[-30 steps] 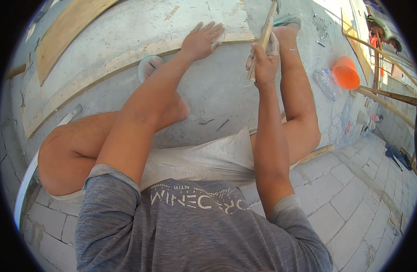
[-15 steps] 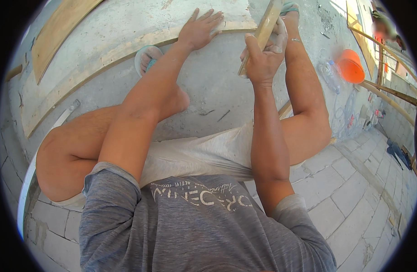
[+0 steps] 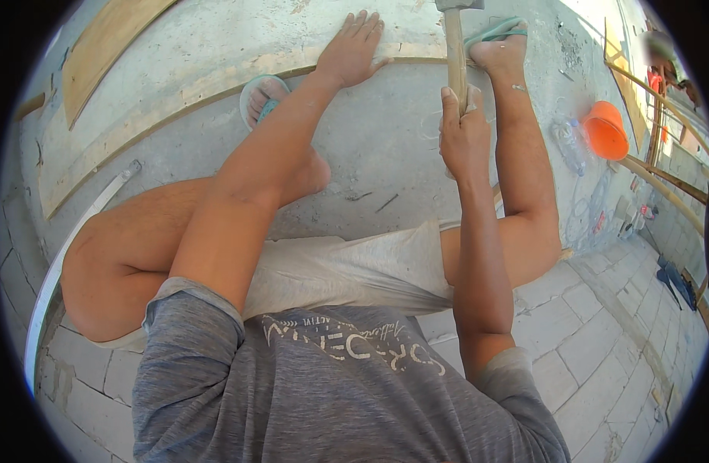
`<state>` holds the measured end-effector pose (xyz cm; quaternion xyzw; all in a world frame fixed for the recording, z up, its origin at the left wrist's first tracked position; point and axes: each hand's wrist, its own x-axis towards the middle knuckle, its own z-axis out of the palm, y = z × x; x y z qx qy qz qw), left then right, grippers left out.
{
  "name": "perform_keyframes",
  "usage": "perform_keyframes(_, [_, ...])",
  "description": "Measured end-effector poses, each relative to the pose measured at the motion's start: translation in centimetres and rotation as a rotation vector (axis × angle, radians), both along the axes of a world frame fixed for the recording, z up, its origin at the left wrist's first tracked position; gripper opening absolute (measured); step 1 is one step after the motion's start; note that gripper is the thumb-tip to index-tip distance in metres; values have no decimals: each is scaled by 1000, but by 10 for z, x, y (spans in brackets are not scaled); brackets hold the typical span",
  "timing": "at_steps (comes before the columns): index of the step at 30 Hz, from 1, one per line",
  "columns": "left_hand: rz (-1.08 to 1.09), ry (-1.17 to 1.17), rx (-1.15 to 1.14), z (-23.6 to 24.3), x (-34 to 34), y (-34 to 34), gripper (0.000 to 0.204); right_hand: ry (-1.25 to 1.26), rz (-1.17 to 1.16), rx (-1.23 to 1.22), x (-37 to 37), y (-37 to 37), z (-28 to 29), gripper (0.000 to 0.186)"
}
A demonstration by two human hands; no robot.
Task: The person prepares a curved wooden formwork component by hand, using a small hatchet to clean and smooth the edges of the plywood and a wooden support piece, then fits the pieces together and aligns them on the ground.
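The grey floor (image 3: 393,147) carries a pale panel (image 3: 216,62). Rightward on it are an orange bucket (image 3: 606,131) and clear plastic (image 3: 568,145).

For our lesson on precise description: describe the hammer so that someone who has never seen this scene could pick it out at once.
Find the big pale board at the upper left, then follow its edge rightward to the person's right hand, just below. The hammer juts from that fist, beside a teal sandal. Its straight wooden handle and grey head set it apart from the sandal.
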<state>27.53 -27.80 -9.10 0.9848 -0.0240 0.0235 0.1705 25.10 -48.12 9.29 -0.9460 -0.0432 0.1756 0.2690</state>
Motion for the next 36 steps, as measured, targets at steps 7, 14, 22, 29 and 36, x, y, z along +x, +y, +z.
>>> perform_keyframes(7, [-66,-89,118,-3,5,4,74,40,183,-300,-16,-14,-17,38])
perform_keyframes(14, [-39,-55,10,-6,1,7,77,-76,143,-223,-10,18,5,34])
perform_keyframes(22, [-22,149,-259,-5,-6,-3,72,-26,297,-321,-13,-4,-36,35])
perform_keyframes(29, [-18,88,-260,-1,2,5,73,-44,96,-208,-22,-9,-37,35])
perform_keyframes(36, [-13,154,-253,2,-3,4,76,-199,66,-5,-4,20,3,28])
